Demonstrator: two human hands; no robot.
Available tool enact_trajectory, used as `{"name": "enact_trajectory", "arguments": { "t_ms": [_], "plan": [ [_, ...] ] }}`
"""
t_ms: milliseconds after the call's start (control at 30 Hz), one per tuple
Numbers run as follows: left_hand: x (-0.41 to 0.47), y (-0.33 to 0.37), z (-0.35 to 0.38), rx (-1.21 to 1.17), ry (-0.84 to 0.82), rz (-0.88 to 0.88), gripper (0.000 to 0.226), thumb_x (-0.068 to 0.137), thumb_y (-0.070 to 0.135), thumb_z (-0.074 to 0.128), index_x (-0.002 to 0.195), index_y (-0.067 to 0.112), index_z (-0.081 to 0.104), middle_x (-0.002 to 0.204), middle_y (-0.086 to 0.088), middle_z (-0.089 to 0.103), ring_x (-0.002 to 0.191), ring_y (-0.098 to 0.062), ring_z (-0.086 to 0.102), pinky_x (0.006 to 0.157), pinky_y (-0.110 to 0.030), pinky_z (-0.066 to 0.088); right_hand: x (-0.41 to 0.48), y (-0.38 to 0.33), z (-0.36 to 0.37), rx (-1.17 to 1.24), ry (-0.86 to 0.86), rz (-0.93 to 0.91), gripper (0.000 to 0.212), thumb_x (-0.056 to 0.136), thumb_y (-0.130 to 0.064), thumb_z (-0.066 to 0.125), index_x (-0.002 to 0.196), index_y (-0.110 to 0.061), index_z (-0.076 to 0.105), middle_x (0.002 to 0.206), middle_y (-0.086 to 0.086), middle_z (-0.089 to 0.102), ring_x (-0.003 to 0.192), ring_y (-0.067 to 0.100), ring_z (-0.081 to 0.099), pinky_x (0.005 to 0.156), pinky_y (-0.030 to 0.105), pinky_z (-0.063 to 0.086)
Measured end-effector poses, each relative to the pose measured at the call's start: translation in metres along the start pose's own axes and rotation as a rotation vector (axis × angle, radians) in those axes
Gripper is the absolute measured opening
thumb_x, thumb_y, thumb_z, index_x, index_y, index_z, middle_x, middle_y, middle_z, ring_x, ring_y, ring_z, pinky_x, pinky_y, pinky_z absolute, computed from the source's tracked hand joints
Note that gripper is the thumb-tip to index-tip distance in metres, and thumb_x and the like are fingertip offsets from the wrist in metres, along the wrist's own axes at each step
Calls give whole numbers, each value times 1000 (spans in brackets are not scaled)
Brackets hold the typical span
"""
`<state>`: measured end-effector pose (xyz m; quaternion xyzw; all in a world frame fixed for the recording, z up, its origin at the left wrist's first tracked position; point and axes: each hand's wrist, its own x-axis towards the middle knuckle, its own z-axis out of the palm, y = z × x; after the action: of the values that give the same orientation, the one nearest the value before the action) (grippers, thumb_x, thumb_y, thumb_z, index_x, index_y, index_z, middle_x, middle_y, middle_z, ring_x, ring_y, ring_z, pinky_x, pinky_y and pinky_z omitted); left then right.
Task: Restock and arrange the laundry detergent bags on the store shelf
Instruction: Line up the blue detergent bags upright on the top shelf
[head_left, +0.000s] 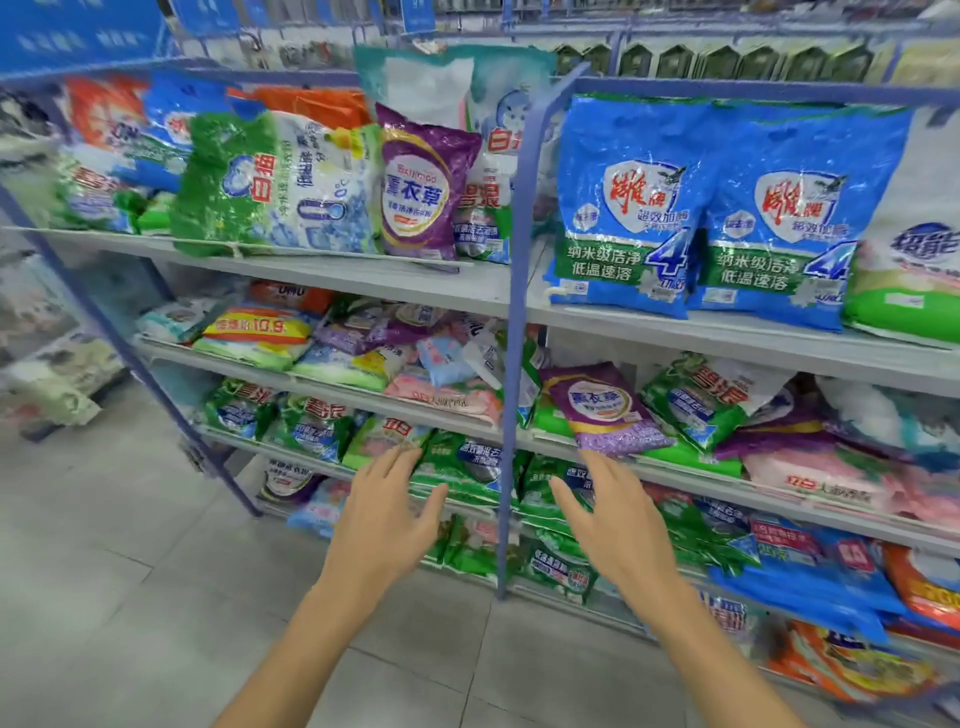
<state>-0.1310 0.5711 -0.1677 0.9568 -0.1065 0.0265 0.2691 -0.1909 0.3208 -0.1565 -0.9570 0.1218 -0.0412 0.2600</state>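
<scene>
Detergent bags fill a blue-framed store shelf (363, 283). On the top board a green and white bag (270, 182) leans beside an upright purple bag (421, 192); two blue bags (623, 208) (774, 218) stand right of the post. Lower down, a second purple bag (602, 408) lies tilted on green bags (457, 467). My left hand (387, 514) and my right hand (615, 525) are stretched out in front of the lower shelves, fingers apart, holding nothing. My right fingertips are just below the lower purple bag.
A vertical blue post (511, 364) divides the shelf between my hands. Mixed pink, green and orange bags are piled on the lower boards. Grey floor tiles (130, 597) lie at the left. Another rack with packets (52, 364) stands far left.
</scene>
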Motion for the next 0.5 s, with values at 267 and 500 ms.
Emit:
{"name": "enact_trajectory", "arguments": {
  "t_ms": [267,500],
  "plan": [
    [6,-103,-76,-12,68,-97,67,97,60,51,153,25,41,160,4,39,150,-20,29,121,-44,32,17,-123,42,45,-17,-128,65,102,-57,46,155,-20,38,157,-3,44,146,15,38,117,32,32],
    [7,-177,-131,-23,158,-144,66,96,59,53,152,25,45,158,6,41,150,-17,30,122,-41,31,32,-214,84,41,-36,-211,70,101,-62,44,158,-23,32,161,-5,39,149,13,35,119,32,31]
  ]
}}
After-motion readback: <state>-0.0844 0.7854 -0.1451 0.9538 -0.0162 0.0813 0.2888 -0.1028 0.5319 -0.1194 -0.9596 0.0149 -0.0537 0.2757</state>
